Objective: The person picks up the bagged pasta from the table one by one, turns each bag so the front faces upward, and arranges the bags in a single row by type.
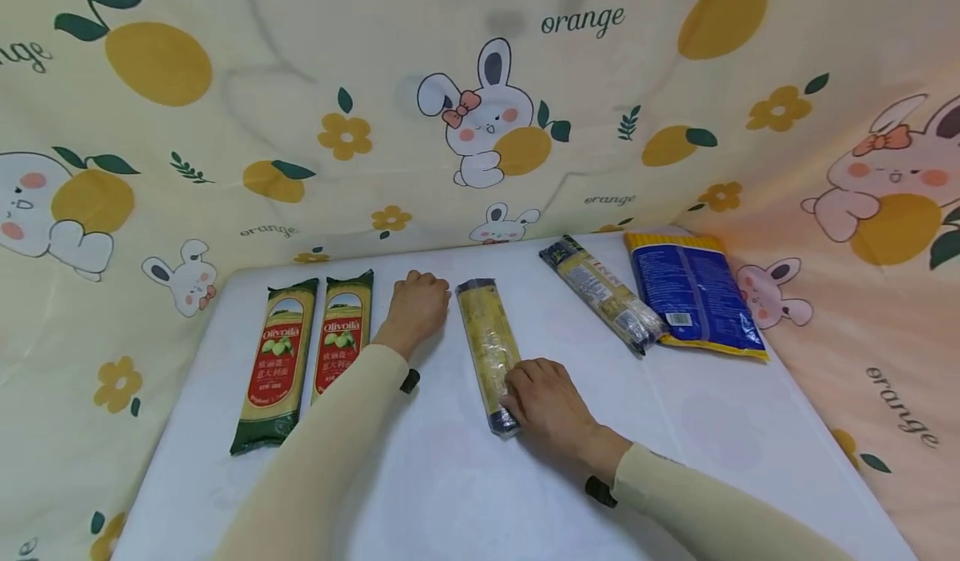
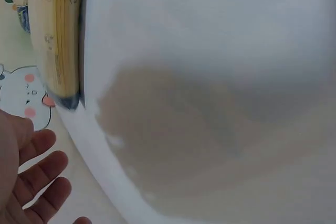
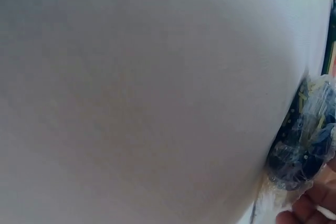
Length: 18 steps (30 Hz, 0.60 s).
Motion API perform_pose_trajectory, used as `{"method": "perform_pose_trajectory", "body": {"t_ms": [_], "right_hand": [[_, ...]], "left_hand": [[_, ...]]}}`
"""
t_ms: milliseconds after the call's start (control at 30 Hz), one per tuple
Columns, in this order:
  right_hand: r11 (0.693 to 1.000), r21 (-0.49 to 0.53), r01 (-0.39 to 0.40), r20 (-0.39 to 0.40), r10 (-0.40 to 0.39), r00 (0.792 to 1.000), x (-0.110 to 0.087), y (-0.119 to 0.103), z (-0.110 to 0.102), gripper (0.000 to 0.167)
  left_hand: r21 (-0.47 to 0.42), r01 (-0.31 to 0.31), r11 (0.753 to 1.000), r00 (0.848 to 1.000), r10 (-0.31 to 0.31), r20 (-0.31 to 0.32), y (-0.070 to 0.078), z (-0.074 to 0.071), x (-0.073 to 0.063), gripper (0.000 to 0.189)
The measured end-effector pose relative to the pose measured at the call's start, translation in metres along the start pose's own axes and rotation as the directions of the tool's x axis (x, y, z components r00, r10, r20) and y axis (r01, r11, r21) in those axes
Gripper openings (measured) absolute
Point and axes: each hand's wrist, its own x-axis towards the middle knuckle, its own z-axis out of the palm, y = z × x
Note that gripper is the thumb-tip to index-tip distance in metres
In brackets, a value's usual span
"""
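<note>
A clear-wrapped pack of spaghetti (image 1: 487, 344) lies lengthwise in the middle of the white table, its dark blue near end pointing toward me. My right hand (image 1: 551, 407) holds that pack by the right side near this end; the right wrist view shows curled fingers (image 3: 307, 211) at the crinkled wrapper (image 3: 302, 140). My left hand (image 1: 417, 307) hovers just left of the pack's far end, apart from it, with nothing in its loosely bent fingers (image 2: 47, 174). Left of that hand are two red-labelled spaghetti packs (image 1: 281, 361) (image 1: 343, 328), the second partly hidden by my forearm.
At the back right, another clear-wrapped pasta pack (image 1: 600, 290) lies aslant, its near end touching a blue and yellow bag (image 1: 697, 294). A patterned cloth (image 1: 360, 202) rises behind the white table (image 1: 450, 494) and along its sides.
</note>
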Motion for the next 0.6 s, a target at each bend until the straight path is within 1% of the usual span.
{"method": "perform_pose_trajectory", "body": {"t_ms": [67, 100, 233, 300, 400, 467, 600], "right_hand": [[0.998, -0.006, -0.061, -0.017, 0.060, 0.998, -0.001, 0.001, -0.001, 0.031], [0.996, -0.007, -0.090, -0.013, 0.090, 0.996, -0.002, 0.001, -0.001, 0.035], [0.982, -0.043, -0.185, 0.036, 0.187, 0.982, 0.001, 0.001, -0.003, 0.051], [0.975, -0.072, -0.212, 0.066, 0.217, 0.974, 0.003, 0.000, -0.003, 0.057], [0.967, -0.116, -0.227, 0.100, 0.238, 0.966, 0.004, 0.000, -0.004, 0.059], [0.964, -0.143, -0.223, 0.105, 0.239, 0.965, 0.004, -0.001, -0.004, 0.060], [0.955, -0.208, -0.213, 0.062, 0.230, 0.971, 0.003, -0.001, -0.003, 0.063]], "left_hand": [[-0.005, -0.001, 1.000, 1.000, 0.001, 0.020, 0.008, 0.002, 0.012, 0.034], [-0.010, 0.004, 1.000, 0.999, -0.004, 0.034, 0.012, 0.003, 0.017, 0.036], [-0.025, 0.027, 0.999, 0.997, -0.025, 0.076, 0.028, 0.007, 0.034, 0.044], [-0.026, 0.030, 0.999, 0.995, -0.028, 0.091, 0.036, 0.011, 0.040, 0.050], [-0.024, 0.024, 0.999, 0.994, -0.022, 0.108, 0.047, 0.017, 0.047, 0.057], [-0.023, 0.027, 0.999, 0.993, -0.024, 0.119, 0.053, 0.022, 0.049, 0.060], [-0.008, 0.036, 0.999, 0.991, -0.034, 0.127, 0.062, 0.028, 0.054, 0.060]]}}
